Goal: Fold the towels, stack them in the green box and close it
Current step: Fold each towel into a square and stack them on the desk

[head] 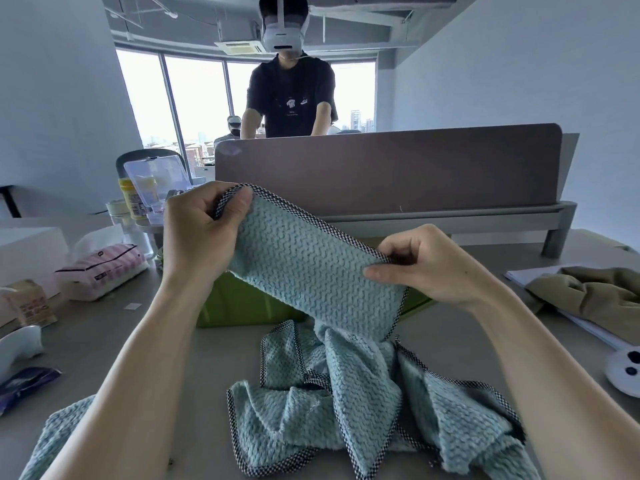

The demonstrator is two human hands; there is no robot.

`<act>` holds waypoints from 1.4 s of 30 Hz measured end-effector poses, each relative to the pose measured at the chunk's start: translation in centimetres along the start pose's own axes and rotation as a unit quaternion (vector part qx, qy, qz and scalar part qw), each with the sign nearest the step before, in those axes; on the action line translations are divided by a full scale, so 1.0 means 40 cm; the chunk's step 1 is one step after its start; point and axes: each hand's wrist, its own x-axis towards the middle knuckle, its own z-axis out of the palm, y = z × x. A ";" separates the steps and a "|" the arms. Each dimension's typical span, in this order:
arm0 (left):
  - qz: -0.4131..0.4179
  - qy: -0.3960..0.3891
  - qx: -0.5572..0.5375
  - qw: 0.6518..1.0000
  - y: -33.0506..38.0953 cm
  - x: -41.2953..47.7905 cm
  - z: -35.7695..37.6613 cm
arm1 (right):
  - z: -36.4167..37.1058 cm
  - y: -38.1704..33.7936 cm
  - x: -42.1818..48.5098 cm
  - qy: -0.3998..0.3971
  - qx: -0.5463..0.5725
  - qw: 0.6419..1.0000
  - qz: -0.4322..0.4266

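A light blue towel (311, 268) with a checkered black-and-white trim is held up above the table. My left hand (197, 230) pinches its upper left corner, and my right hand (429, 268) pinches the trimmed edge at its right corner. The towel's lower part hangs down onto the table. More crumpled blue towel (332, 417) lies in a heap below it. Another blue towel (52, 441) shows at the lower left under my forearm. The green box (239, 306) stands behind the held towel, mostly hidden; whether its lid is up I cannot tell.
A pink tissue pack (104, 268), a carton (29, 303), jars and a clear container (156, 181) crowd the left. A white controller (623, 370) and an olive cloth (595, 296) on paper lie right. A brown desk divider (388, 168) stands behind, with a person beyond it.
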 end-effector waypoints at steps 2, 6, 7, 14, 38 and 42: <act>-0.009 0.003 0.000 1.000 -0.009 0.001 0.002 | -0.012 0.008 -0.002 0.019 -0.017 1.000 0.006; -0.020 0.008 0.003 1.000 -0.020 0.002 0.006 | -0.034 0.021 -0.007 0.045 -0.037 0.998 0.026; -0.021 0.010 0.004 1.000 -0.023 0.001 0.007 | -0.039 0.027 -0.007 0.057 -0.038 0.997 0.032; -0.053 0.013 -0.011 0.998 -0.045 0.003 0.008 | -0.057 0.052 -0.005 0.146 0.018 0.988 0.056; -0.042 -0.102 -0.010 0.994 -0.026 -0.007 0.024 | -0.070 0.077 -0.017 -0.033 -0.024 0.991 0.124; -0.081 -0.144 -0.036 0.986 -0.037 -0.007 0.015 | -0.077 0.086 -0.019 -0.038 -0.009 0.990 0.136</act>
